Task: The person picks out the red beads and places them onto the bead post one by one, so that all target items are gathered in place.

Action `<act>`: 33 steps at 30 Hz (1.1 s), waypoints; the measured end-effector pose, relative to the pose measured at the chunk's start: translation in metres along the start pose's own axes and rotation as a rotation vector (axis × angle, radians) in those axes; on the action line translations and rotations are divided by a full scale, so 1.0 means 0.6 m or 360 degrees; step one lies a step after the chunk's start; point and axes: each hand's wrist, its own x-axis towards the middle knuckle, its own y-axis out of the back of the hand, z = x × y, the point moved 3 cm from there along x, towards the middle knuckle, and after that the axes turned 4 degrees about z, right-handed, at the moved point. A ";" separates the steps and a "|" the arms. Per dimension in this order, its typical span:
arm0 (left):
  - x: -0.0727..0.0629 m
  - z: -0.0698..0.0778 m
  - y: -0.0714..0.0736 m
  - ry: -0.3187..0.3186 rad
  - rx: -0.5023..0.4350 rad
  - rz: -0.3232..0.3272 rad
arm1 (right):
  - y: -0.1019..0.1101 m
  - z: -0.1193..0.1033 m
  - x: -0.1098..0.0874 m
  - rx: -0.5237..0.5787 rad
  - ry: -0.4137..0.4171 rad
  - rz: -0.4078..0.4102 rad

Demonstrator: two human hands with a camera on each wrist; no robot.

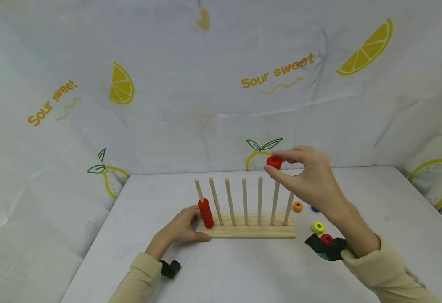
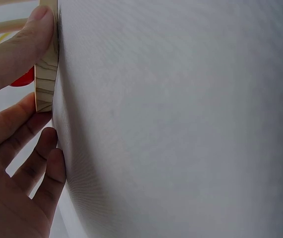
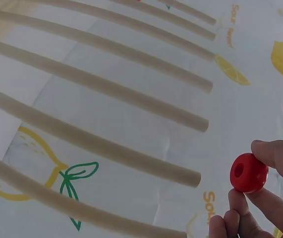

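Note:
A wooden peg stand (image 1: 251,232) with a row of several upright pegs stands on the table. Several red beads (image 1: 205,213) are stacked on its leftmost peg; the other pegs carry none. My left hand (image 1: 181,227) grips the left end of the base, thumb along the front edge and fingers behind, as the left wrist view of the wood (image 2: 45,82) shows. Between thumb and fingertips, my right hand (image 1: 313,174) pinches a red bead (image 3: 254,173), raised above the pegs toward the stand's right side. The bead's hole faces the peg tops in the right wrist view.
Loose beads lie right of the stand: orange (image 1: 297,206), yellow (image 1: 318,227), red (image 1: 326,238) and a partly hidden blue one (image 1: 314,208). Behind the white table (image 1: 149,189) hangs a lemon-print cloth (image 1: 190,105). Dark straps (image 1: 332,249) show at both wrists.

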 end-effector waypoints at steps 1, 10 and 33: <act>0.000 0.000 0.000 -0.0001 0.0002 0.0001 | -0.004 -0.003 0.002 0.0007 0.0002 -0.0010; -0.001 0.000 0.001 0.0004 0.0005 0.0007 | -0.045 -0.033 0.018 0.0148 0.0017 -0.0086; -0.001 0.003 0.002 -0.0084 -0.0001 0.0031 | -0.184 -0.119 0.033 0.0266 0.0197 -0.0325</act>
